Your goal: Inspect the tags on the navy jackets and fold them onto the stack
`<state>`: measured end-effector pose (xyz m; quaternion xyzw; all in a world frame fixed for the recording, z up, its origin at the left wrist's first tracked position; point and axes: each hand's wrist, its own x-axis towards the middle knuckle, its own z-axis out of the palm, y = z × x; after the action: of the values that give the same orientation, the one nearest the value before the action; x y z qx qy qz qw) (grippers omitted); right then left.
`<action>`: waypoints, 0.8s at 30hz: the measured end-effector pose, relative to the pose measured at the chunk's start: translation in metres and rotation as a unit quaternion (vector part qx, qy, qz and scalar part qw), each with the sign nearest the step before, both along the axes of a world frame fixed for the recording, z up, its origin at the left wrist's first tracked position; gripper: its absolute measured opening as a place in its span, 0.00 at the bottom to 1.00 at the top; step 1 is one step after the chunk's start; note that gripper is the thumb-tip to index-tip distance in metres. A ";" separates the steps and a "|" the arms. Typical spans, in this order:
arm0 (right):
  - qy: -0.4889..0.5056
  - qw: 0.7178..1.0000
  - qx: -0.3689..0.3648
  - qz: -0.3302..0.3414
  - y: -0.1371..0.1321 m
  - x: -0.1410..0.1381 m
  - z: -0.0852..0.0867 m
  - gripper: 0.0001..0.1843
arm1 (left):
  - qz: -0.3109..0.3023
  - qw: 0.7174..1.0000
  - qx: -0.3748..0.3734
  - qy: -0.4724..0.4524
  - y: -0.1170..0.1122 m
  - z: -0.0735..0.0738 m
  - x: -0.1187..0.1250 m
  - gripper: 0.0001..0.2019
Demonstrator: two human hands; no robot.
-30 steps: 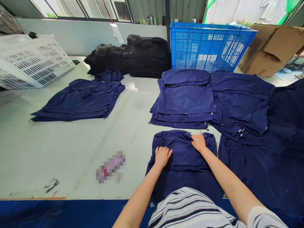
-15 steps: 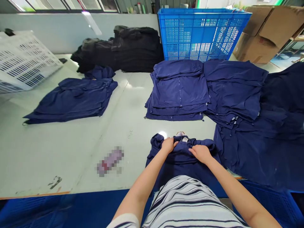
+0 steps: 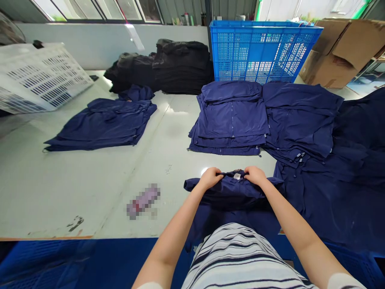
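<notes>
A navy jacket (image 3: 234, 196) lies at the table's front edge, its lower part hanging down against my body. My left hand (image 3: 211, 177) is closed on the jacket's collar, left of a white neck label. On the other side of the label, my right hand (image 3: 255, 175) pinches the same collar edge. The fabric between both hands is drawn up and slightly raised. Just beyond it lies a stack of folded navy jackets (image 3: 233, 116), the top one showing a front zipper.
More navy jackets (image 3: 300, 120) cover the right side of the table. A blue crate (image 3: 255, 52) and cardboard boxes (image 3: 339, 56) stand behind. Further left are black garments (image 3: 182, 68), another navy pile (image 3: 105, 124), a white basket (image 3: 48, 80) and a blurred purple item (image 3: 143, 201).
Both hands have shifted to the collar edge and lifted it a little, turning the neck area flatter. The wire-like hanger piece seen above the collar no longer shows. The view has tilted slightly.
</notes>
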<state>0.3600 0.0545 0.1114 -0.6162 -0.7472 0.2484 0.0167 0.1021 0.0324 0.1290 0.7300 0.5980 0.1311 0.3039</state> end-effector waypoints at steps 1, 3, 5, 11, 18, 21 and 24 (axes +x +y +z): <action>0.031 0.997 0.061 -0.024 0.007 0.001 0.011 0.07 | 0.016 0.999 0.022 -0.021 0.009 0.009 -0.001 0.08; 0.120 0.969 0.205 -0.064 0.020 0.003 0.032 0.11 | 0.083 0.986 0.127 -0.067 0.026 0.021 -0.001 0.09; 0.205 0.927 0.309 -0.056 0.033 0.005 0.044 0.18 | 0.137 0.952 0.254 -0.103 0.042 0.023 0.002 0.13; 0.219 0.940 0.260 -0.038 0.039 0.019 -0.006 0.30 | 0.113 0.973 0.199 0.009 0.042 -0.039 0.010 0.31; 0.060 0.993 0.101 0.016 -0.041 0.031 -0.103 0.30 | -0.048 0.983 0.083 0.157 -0.036 -0.123 0.016 0.37; 0.020 0.997 0.064 0.028 -0.059 0.024 -0.108 0.28 | -0.070 0.977 0.064 0.189 -0.049 -0.132 0.020 0.42; -0.016 0.998 0.063 -0.019 -0.055 0.013 -0.090 0.20 | -0.040 0.979 0.054 0.191 -0.047 -0.128 0.025 0.34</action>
<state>0.3730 -0.0009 0.0214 -0.6322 -0.7495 0.1903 0.0480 0.1268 -0.0150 0.0008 0.7799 0.6078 0.0090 0.1495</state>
